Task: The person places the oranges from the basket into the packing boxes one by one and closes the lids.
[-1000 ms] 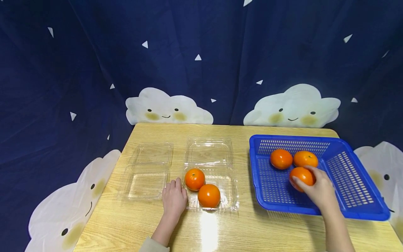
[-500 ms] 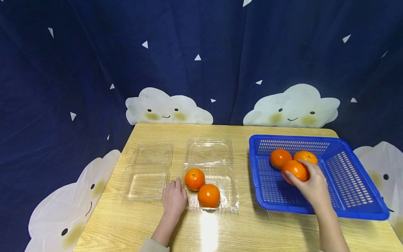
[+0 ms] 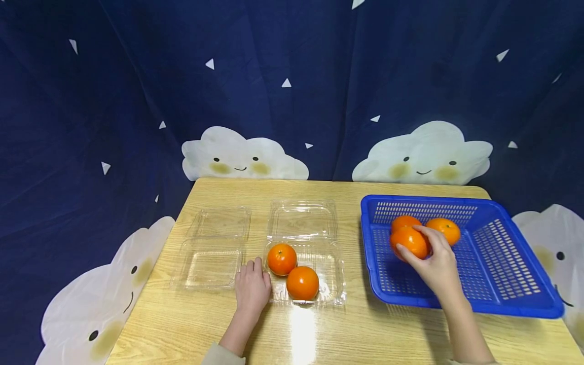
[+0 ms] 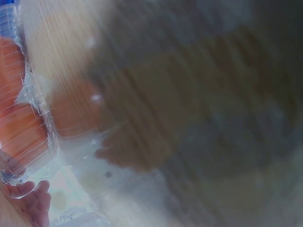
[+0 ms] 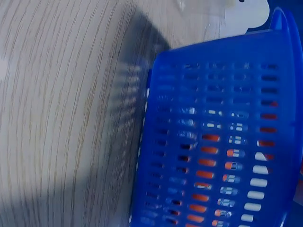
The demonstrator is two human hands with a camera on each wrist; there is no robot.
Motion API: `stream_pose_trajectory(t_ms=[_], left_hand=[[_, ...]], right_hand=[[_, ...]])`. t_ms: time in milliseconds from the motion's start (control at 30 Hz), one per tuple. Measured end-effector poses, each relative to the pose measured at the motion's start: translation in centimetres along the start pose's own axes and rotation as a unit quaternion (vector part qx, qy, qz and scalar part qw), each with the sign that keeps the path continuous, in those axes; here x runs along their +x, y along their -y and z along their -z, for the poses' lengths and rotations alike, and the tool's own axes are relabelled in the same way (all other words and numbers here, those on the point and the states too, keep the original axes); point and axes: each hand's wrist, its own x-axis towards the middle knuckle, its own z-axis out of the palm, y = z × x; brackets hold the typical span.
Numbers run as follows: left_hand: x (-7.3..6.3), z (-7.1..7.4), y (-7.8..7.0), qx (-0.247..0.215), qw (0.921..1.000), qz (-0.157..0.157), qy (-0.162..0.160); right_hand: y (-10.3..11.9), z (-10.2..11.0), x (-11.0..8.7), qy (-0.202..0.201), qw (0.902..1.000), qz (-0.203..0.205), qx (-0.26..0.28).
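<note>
In the head view my right hand (image 3: pixel 435 263) grips an orange (image 3: pixel 410 242) between thumb and fingers, inside the blue plastic basket (image 3: pixel 410 302). That orange partly covers a second orange (image 3: pixel 405 222) behind it, and a third orange (image 3: pixel 444 230) sits just to the right. My left hand (image 3: pixel 253 288) lies on the table with its fingers at the left edge of an open clear clamshell box (image 3: pixel 335 263). Two oranges, one at the back left (image 3: pixel 282 259) and one at the front (image 3: pixel 303 283), stand in that box. The right wrist view shows only the slotted basket wall (image 5: pixel 199 94), hiding the hand.
Left of the left hand lies another open clear clamshell box (image 3: pixel 212 268). The wooden table (image 3: pixel 182 324) ends at a dark blue curtain (image 3: pixel 292 101) with cloud prints. The basket's raised rim stands along the table's right side.
My right hand has moved left across the basket with the orange, which now overlaps the orange at the back left. The left hand and both clear boxes have stayed put.
</note>
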Motion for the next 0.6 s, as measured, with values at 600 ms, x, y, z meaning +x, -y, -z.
stream_pose_trajectory(t_ms=[600], left_hand=[[0.1, 0.3, -0.1, 0.001, 0.9999, 0.006, 0.013]], right_hand=[[2.9, -2.4, -0.1, -0.015, 0.9971, 0.051, 0.055]])
